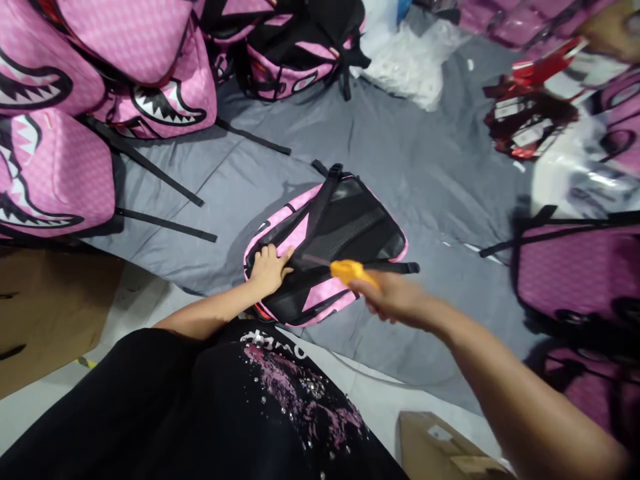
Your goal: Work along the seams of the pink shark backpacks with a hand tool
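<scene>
A pink and black backpack [370, 213] lies on the grey sheet in front of me, its black padded back and straps facing up. My left hand [270, 272] is open, resting on the pack's lower left part by a strap. My right hand [393, 293] is closed around a yellow-orange tool [349, 271] with a thin shaft, held over the pack. That shaft is blurred and points left toward my left hand. I cannot make out the tool's exact kind or whether its tip touches the pack.
Pink shark-mouth backpacks [170, 100] are piled at the upper left; more packs [565, 267] stand at the right. Red tags [530, 120] and clear plastic bags [415, 60] lie farther back. Another person's arm [615, 33] shows at the upper right. Cardboard boxes [50, 313] stand below the sheet [445, 173].
</scene>
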Motion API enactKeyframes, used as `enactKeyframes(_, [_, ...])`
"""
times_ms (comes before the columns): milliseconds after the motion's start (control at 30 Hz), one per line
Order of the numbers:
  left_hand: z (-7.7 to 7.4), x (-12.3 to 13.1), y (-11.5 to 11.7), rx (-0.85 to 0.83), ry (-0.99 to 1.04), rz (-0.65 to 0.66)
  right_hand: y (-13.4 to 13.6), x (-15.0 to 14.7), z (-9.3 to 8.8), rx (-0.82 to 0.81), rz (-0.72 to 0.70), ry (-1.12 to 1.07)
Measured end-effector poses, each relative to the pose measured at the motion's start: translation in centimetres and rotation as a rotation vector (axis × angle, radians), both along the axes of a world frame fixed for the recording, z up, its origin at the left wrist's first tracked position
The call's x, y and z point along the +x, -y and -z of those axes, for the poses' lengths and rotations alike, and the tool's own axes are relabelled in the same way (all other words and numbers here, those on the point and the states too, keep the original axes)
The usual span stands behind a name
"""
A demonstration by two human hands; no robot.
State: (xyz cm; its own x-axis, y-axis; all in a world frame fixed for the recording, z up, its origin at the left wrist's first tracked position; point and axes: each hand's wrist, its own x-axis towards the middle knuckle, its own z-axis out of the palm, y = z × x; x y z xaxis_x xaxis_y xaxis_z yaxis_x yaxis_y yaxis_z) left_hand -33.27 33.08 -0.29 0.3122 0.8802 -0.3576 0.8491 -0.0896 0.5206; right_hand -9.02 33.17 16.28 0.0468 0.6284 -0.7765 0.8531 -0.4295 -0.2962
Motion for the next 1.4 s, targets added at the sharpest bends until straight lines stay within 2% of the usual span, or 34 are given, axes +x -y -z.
enactKeyframes(33, [-0.1, 0.0, -0.1, 0.02, -0.015, 0.024, 0.5, 0.5, 0.1, -0.031, -0.004, 0.005])
enactKeyframes(133, [-0.8, 0.4, 0.5, 0.143, -0.034, 0.09, 2.4, 3.4, -0.1, 0.108, 0.096, 0.279])
enactKeyframes(167, [-1.2, 0.7, 1.2, 0.187, -0.008, 0.142, 3.3, 4.6, -0.2, 0.104, 0.126, 0.3])
enactKeyframes(233, [-1.8, 1.9, 3.3, 0.179, 0.111, 0.282, 5.5, 7.0, -0.5, -0.016, 0.134, 0.151])
enactKeyframes(300, [-1.9, 3.5, 5.5, 0.015, 0.252, 0.334, 8.1, 8.8, -0.6, -0.083, 0.174, 0.071])
enactKeyframes(400, [-1.0, 5.3, 7.0, -0.179, 0.333, 0.197, 11.6, 9.8, -0.6, 0.037, 0.317, 0.31])
enactKeyframes(433, [-0.5, 5.5, 6.7, -0.202, 0.342, 0.152, 12.6, 9.7, -0.5, 0.031, 0.346, 0.276])
enactKeyframes(533, [0.7, 5.1, 4.5, -0.308, 0.375, 0.053, 14.9, 9.2, -0.2, -0.059, 0.357, -0.157])
enactKeyframes(567, [0.9, 4.8, 3.8, -0.355, 0.376, 0.024, 15.3, 9.1, -0.1, -0.029, 0.376, -0.194])
enactKeyframes(667, [0.8, 4.5, 2.9, -0.417, 0.338, -0.042, 15.5, 8.9, 0.5, 0.115, 0.438, 0.016])
enactKeyframes(767, [0.1, 5.7, 4.8, -0.295, 0.276, -0.058, 14.6, 8.6, 0.9, 0.023, 0.296, -0.149])
enactKeyframes(800, [-0.1, 6.4, 5.7, -0.232, 0.254, -0.04, 14.2, 8.5, 1.0, 0.032, 0.263, -0.135])
enactKeyframes(900, [-0.4, 8.4, 7.8, -0.095, 0.196, 0.053, 13.7, 8.3, 1.5, 0.155, 0.247, 0.198])
enactKeyframes(967, [-0.6, 8.9, 7.9, -0.074, 0.186, 0.093, 14.5, 8.1, 2.2, 0.171, 0.168, 0.239])
enactKeyframes(1033, [-1.3, 8.2, 7.0, -0.093, 0.223, 0.103, 16.3, 7.2, 3.0, 0.167, 0.115, 0.249])
enactKeyframes(1133, [-2.8, 4.7, 4.2, -0.092, 0.335, 0.035, 20.0, 3.7, 4.3, 0.139, 0.122, 0.321])
enactKeyframes(1233, [-3.6, 0.3, 0.5, -0.158, 0.458, -0.3, 23.5, -1.9, 5.9, 0.033, 0.074, 0.298])
enactKeyframes(1300, [-3.2, -1.8, -2.0, -0.327, 0.512, -0.534, 25.0, -5.6, 7.4, 0.013, 0.051, 0.351])
enactKeyframes(1333, [-2.8, -2.5, -3.2, -0.434, 0.533, -0.611, 25.5, -7.2, 8.4, 0.03, 0.04, 0.39])
enactKeyframes(1400, [-1.9, -3.1, -5.1, -0.637, 0.576, -0.68, 25.6, -9.5, 10.7, 0.088, 0.028, 0.493])
